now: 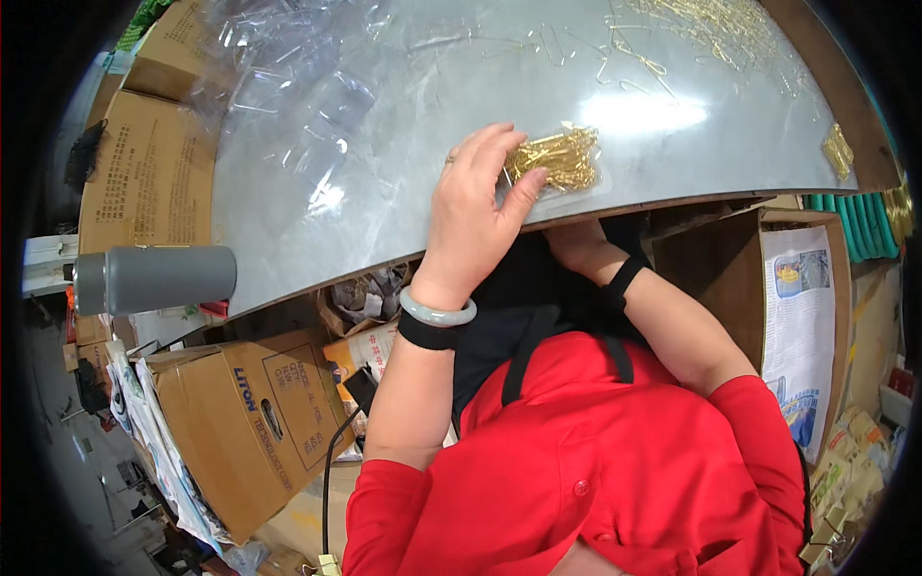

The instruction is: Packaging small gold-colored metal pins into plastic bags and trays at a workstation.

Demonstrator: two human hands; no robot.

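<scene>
On the grey tabletop (403,182), close to its near edge, lies a clear plastic packet of gold wire hooks (562,158). My left hand (480,197) grips the packet's left end, with the thumb on the near side and the fingers on the far side. A pale bangle and a black band circle that wrist. Below the table's edge is my right hand (579,245), its fingers hidden beneath the tabletop. Whether it holds anything does not show.
Loose gold hooks (711,34) are heaped at the far right, with a few scattered leftward. Clear plastic bags (317,86) spread over the far left. A second gold bundle (837,152) sits by the right edge. A grey bottle (168,279) and cardboard boxes (144,182) flank the left side.
</scene>
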